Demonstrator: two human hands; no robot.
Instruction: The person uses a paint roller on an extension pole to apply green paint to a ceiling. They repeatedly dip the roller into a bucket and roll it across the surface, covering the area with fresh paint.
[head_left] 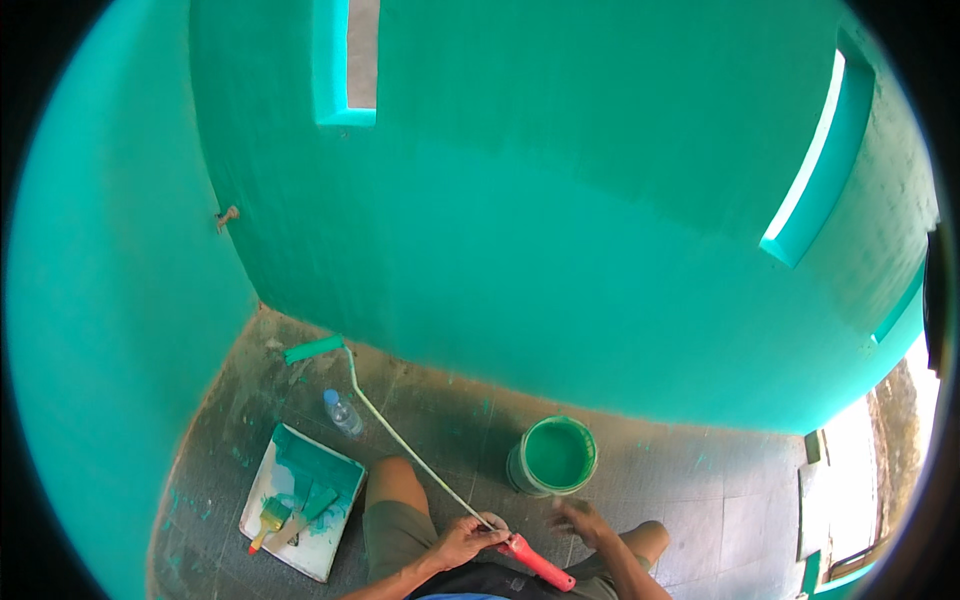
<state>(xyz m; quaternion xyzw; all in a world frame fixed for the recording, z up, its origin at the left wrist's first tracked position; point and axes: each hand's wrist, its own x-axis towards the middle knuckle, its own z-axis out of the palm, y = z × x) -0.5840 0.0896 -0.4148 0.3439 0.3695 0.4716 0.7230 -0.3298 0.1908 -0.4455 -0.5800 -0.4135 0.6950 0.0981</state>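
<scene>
My left hand (pixel 466 541) is closed around the metal rod of a paint roller (pixel 408 446), just above its red handle (pixel 541 563). The handle lies across my lap, and the long pale rod runs up to the left. At its far end the green roller sleeve (pixel 314 349) is by the foot of the wall. My right hand (pixel 582 521) holds nothing visible; its slightly blurred fingers are apart, just below a bucket of green paint (pixel 514 470). A paint tray (pixel 318 566) left of my knee holds a brush (pixel 272 516) and a green-smeared flat tool (pixel 318 505).
A plastic bottle (pixel 344 414) with a blue cap stands between tray and roller. The green wall (pixel 480 260) rises in front, with a narrow window opening (pixel 345 117) and a tap (pixel 228 216) near the corner. Paint spots mark the tiled floor (pixel 690 475). An opening lies at right.
</scene>
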